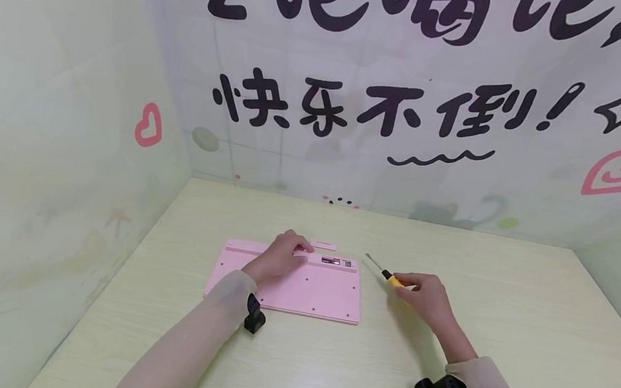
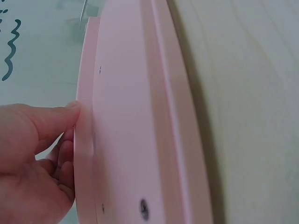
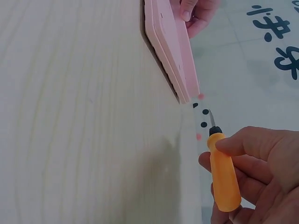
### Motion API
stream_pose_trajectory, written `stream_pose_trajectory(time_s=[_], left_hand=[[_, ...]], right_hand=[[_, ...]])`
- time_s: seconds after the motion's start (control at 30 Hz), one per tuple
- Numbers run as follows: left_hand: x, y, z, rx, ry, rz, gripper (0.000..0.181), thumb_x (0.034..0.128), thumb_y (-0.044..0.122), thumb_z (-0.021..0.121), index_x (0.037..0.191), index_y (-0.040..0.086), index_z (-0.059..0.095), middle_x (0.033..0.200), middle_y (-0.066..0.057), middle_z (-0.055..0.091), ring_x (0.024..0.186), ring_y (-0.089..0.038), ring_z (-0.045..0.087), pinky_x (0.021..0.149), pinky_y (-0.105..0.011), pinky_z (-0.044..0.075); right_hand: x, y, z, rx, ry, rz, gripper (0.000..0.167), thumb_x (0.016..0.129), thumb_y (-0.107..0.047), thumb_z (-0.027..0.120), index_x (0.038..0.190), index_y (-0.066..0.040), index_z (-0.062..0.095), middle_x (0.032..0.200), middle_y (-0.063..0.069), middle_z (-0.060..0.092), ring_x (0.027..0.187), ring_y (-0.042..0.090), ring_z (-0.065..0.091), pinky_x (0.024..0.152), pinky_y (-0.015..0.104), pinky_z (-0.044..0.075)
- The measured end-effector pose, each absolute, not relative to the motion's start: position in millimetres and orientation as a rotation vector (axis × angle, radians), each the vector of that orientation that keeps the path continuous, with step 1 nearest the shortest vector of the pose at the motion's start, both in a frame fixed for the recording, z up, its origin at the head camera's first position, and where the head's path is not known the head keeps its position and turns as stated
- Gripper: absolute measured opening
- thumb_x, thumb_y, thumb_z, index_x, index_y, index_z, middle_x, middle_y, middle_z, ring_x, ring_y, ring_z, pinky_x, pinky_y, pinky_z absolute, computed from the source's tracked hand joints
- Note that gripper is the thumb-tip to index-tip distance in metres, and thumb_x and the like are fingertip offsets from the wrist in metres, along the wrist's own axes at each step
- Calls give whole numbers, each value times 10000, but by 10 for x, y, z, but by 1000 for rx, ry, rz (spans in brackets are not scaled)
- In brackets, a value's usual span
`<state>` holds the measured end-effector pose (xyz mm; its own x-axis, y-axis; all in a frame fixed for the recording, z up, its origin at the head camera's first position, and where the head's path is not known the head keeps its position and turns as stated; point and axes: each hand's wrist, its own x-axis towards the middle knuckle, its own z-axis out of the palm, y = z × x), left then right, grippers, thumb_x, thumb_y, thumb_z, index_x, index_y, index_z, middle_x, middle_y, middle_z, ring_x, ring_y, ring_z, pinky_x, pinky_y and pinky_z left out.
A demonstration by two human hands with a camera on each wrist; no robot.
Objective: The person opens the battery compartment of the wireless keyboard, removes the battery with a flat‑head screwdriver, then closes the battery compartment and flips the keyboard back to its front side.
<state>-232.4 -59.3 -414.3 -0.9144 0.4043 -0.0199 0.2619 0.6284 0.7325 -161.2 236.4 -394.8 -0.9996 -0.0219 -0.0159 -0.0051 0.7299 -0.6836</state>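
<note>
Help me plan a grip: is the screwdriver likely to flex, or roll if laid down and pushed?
The screwdriver should stay stiff, since its thin shaft looks like straight metal. Its rounded yellow handle would probably let it roll. The handle looks thicker than the shaft, so it may roll in a curve.

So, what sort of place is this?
Maybe a small indoor work corner. A pale table sits between walls decorated with big black writing. A pink keyboard-like panel lies on the table, and the right hand holds a screwdriver.
</note>
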Motion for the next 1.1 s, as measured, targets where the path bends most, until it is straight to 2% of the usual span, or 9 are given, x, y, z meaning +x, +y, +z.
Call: stream_pose_trajectory(time_s=[0.3, 0.47, 0.7, 0.93, 1.1], left_hand=[[-2316, -602, -4144, 558, 2676, 1151, 188, 874, 24, 579, 1034, 89, 652, 982, -40, 489, 919, -194, 443, 841, -332, 381], [-2327, -600, -4161, 574, 2679, 1160, 191, 871, 17, 579, 1034, 81, 653, 987, -46, 493, 916, -194, 442, 839, -334, 379], [-2333, -607, -4179, 600, 2681, 1169, 193, 870, 2, 569, 1028, 74, 653, 993, -53, 499, 921, -202, 444, 849, -350, 376], [-2302, -620, -4158, 624, 2692, 1163, 187, 868, 0, 568, 1016, 77, 652, 971, -45, 494, 896, -202, 432, 817, -331, 373], [-2316, -608, -4151, 580, 2675, 1157, 186, 876, 24, 579, 1037, 81, 652, 992, -46, 498, 913, -207, 430, 828, -339, 368]], right_hand=[[-1657, 2329, -3954, -46, 2915, -1141, 277, 811, -54, 642, 1077, 23, 661, 1022, 198, 626, 708, 195, 497, 564, 290, 405], [-1679, 2312, -3949, -112, 2932, -1137, 259, 822, -47, 639, 1074, 9, 667, 1039, 189, 626, 808, 243, 517, 605, 307, 403], [-1709, 2287, -3933, -224, 2919, -1152, 243, 835, -29, 625, 1071, 5, 670, 1076, 201, 622, 943, 305, 554, 737, 364, 456], [-1745, 2249, -3910, -254, 2905, -1183, 245, 839, -15, 620, 1079, 6, 666, 1092, 219, 608, 903, 278, 548, 711, 340, 458], [-1775, 2224, -3891, -244, 2903, -1195, 242, 839, -19, 634, 1078, 6, 666, 1090, 208, 612, 932, 297, 549, 739, 362, 471]])
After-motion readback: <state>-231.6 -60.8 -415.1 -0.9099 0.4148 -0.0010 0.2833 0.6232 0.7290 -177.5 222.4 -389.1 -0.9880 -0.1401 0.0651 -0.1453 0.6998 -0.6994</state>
